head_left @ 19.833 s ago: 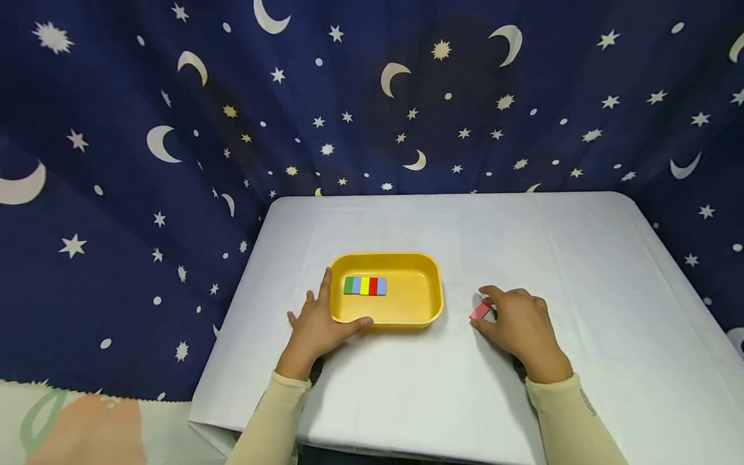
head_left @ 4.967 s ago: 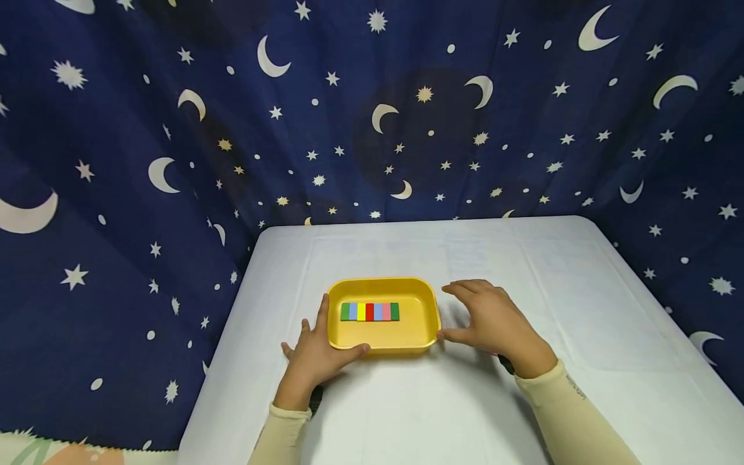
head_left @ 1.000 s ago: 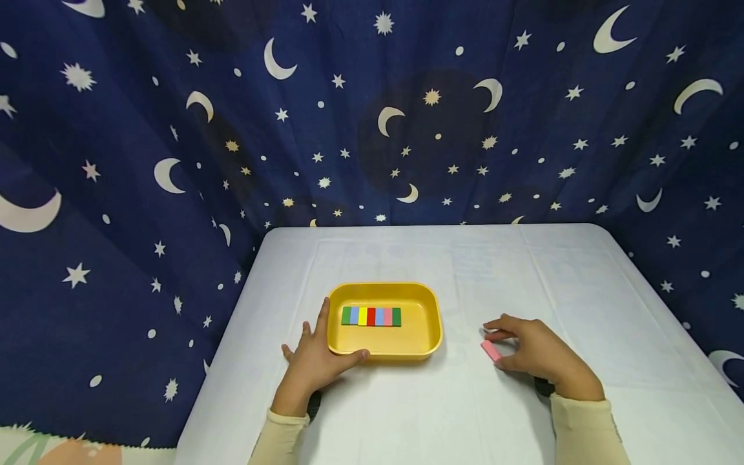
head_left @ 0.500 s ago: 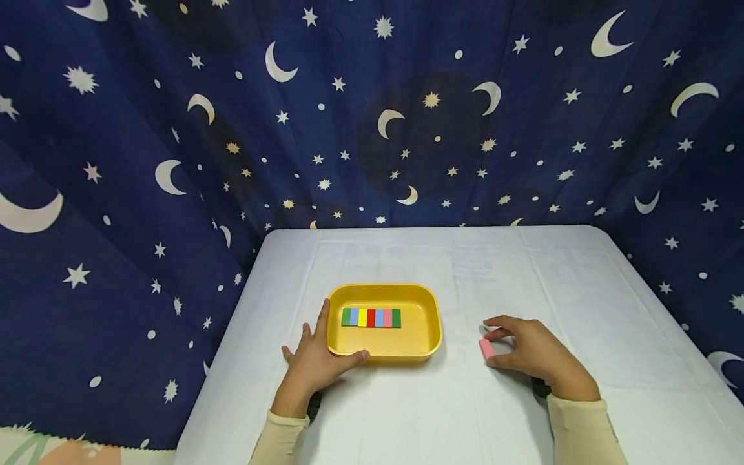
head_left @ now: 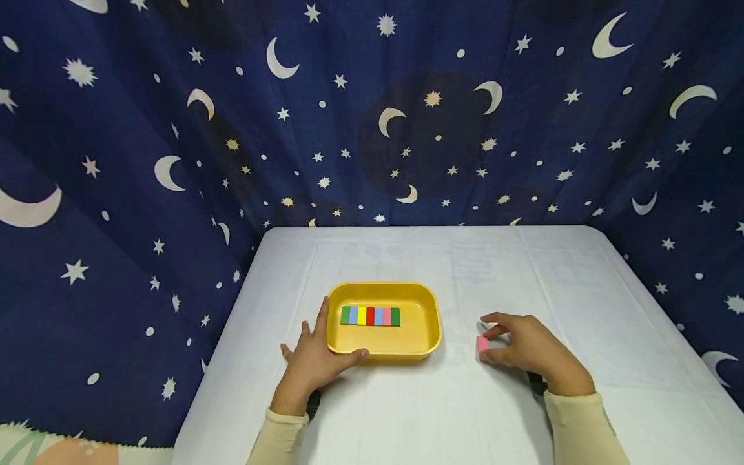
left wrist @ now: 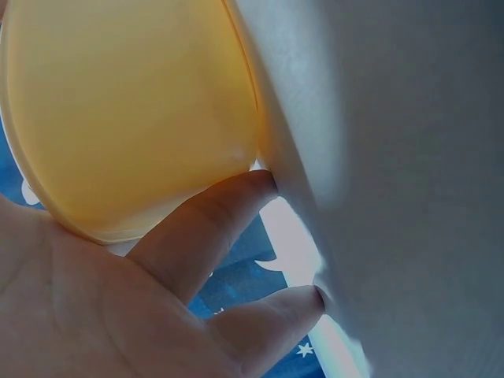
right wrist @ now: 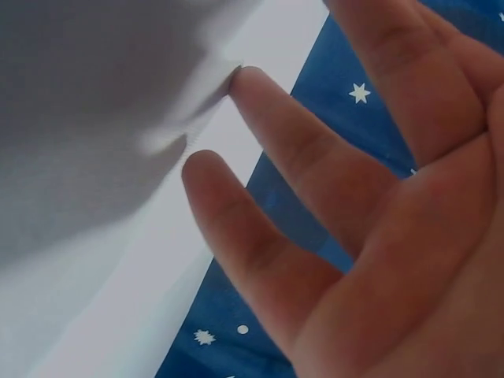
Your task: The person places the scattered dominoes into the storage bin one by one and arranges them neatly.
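A yellow tray (head_left: 418, 332) sits on the white table in the head view. Inside it, a row of small coloured rectangular blocks (head_left: 370, 316) lies side by side, green at both ends. My left hand (head_left: 314, 361) rests against the tray's near left corner, fingers spread, thumb along the front rim. In the left wrist view, straight fingers (left wrist: 197, 228) touch the tray's outer wall (left wrist: 134, 118). To the tray's right, my right hand (head_left: 531, 349) pinches a pink block (head_left: 482, 345) between thumb and fingertips, low over the cloth. That block is out of sight in the right wrist view.
White cloth (head_left: 430, 413) covers the table. A dark blue curtain (head_left: 349, 84) with moons and stars hangs behind and at both sides. Pale patterned fabric (head_left: 75, 449) shows at the lower left.
Since the oldest frame, a pink and a green block have joined the row's right end. In the last second the pinched pink block has turned straighter and shifted slightly left. My left hand stays put.
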Action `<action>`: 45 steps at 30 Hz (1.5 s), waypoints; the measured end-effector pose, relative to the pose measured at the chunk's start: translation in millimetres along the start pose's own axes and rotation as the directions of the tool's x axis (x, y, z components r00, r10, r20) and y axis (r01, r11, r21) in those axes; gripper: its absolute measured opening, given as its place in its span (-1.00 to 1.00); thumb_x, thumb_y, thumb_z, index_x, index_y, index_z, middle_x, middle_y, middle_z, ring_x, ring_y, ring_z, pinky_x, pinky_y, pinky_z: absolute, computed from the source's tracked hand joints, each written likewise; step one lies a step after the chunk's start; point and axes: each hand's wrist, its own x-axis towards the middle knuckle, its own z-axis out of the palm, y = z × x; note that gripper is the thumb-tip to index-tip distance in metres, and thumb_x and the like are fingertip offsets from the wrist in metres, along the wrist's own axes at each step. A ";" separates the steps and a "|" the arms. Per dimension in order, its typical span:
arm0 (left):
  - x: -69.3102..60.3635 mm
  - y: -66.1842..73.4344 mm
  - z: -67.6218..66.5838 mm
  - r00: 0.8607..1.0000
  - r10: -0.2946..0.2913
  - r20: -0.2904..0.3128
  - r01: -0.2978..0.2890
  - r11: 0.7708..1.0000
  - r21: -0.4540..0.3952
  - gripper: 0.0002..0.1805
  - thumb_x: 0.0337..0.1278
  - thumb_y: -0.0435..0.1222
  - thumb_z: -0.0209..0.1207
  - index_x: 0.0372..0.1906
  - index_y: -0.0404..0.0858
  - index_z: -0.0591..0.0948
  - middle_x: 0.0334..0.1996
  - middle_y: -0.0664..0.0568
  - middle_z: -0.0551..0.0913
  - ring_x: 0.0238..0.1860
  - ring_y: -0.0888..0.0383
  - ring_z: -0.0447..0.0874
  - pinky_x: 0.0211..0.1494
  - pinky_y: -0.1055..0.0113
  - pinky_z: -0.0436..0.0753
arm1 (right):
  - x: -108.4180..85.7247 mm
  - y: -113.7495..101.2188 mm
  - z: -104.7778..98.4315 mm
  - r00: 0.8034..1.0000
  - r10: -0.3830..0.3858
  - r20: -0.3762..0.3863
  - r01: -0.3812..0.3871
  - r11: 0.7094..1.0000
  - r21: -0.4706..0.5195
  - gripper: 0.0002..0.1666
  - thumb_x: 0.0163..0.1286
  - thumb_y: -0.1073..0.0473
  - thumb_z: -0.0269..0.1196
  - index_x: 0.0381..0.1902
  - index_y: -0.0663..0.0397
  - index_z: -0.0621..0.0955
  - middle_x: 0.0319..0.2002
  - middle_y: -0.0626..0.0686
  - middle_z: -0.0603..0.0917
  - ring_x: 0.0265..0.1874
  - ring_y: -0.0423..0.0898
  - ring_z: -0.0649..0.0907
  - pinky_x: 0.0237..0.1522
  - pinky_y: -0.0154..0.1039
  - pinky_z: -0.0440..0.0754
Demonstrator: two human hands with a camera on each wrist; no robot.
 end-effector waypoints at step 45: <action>-0.2 1.8 2.0 1.000 -0.014 -0.017 0.014 1.000 0.002 0.61 -0.50 0.72 0.28 0.73 0.27 -0.24 0.51 -0.15 0.43 0.60 -0.40 0.08 0.31 -0.74 -0.21 | 109.9 -122.8 -34.2 0.964 -0.242 -0.110 0.233 0.968 -0.092 -0.19 0.26 -0.10 0.57 0.41 -0.08 0.56 0.00 -0.02 0.81 -0.01 0.03 0.75 0.14 0.13 0.66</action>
